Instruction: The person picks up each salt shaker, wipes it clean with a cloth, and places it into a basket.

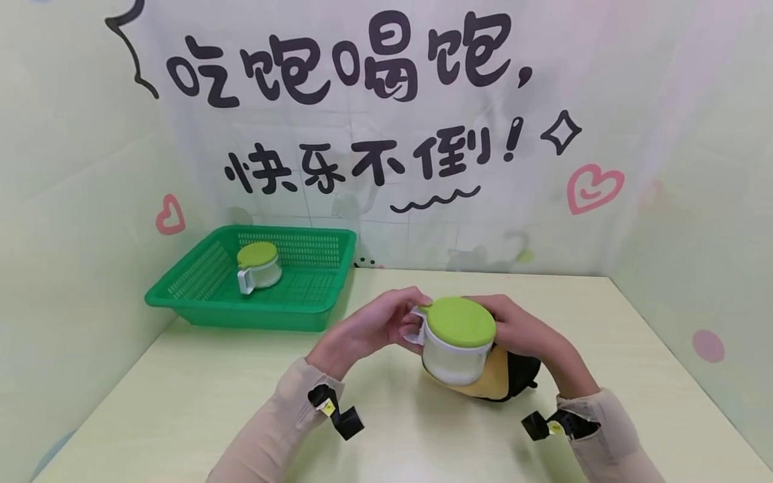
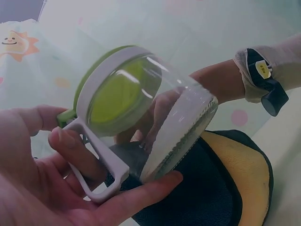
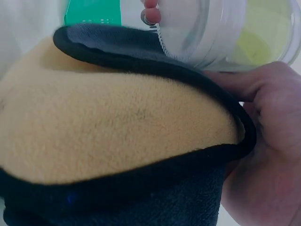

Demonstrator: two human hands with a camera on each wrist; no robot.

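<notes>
A clear glass seasoning jar (image 1: 454, 362) with a green lid (image 1: 461, 322) and a white handle is held over the table, tilted. My left hand (image 1: 386, 318) grips it by the handle, with a finger through the loop and the thumb at the lid's tab (image 2: 67, 117). On the jar's far right side, my right hand (image 1: 513, 322) holds a tan and dark cloth (image 1: 492, 379) that hangs below the jar. Close up in the right wrist view, the cloth (image 3: 117, 122) shows a dark edging and lies against the glass. The right fingertips are partly hidden behind the jar.
At the back left of the table stands a green plastic basket (image 1: 241, 315). Inside it sits a similar jar (image 1: 264, 274) with a green lid and white handle. A printed curtain (image 1: 374, 241) closes off the back and sides of the pale table (image 1: 211, 376).
</notes>
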